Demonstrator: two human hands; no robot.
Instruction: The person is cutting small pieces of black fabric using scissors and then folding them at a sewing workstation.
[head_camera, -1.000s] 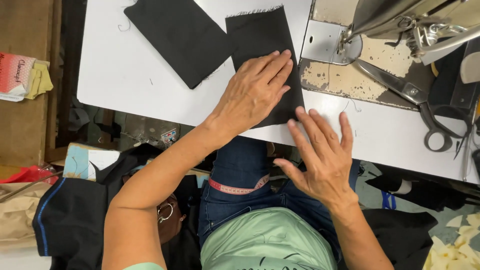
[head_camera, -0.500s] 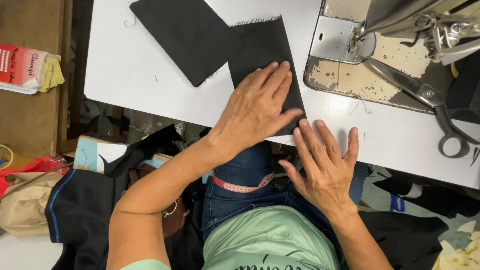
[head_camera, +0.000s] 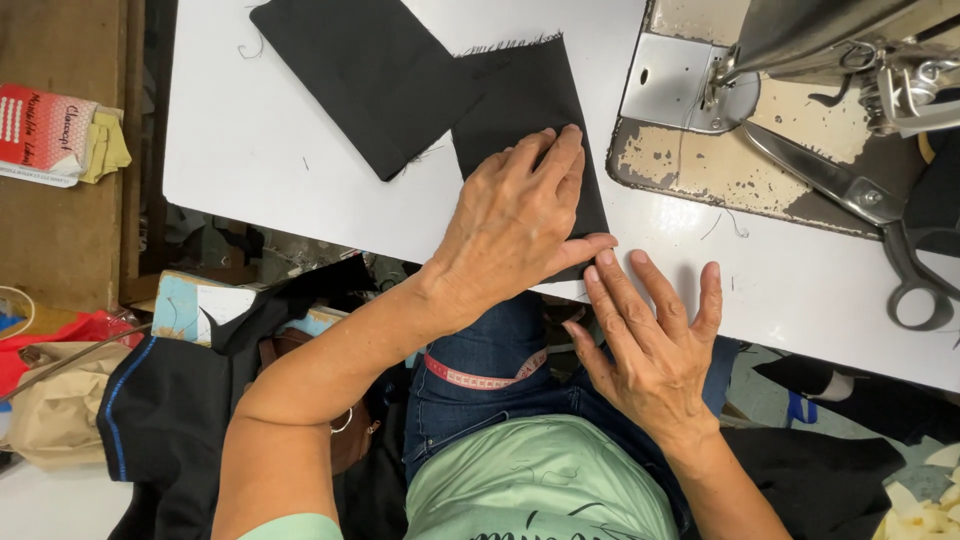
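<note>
The black fabric piece (head_camera: 530, 120) lay flat on the white table (head_camera: 250, 160), just left of the sewing machine (head_camera: 800, 60), not yet under its needle. The left hand (head_camera: 515, 225) pressed it, fingers spread; the right hand (head_camera: 655, 345) rested open at its near edge.

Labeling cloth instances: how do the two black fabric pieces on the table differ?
The far black piece lies untouched; the near black piece is pressed flat under the left hand, with the right hand at its lower corner. The near piece shows a frayed top edge and overlaps the far piece's corner. Both are black, roughly rectangular and flat on the white table.
</note>
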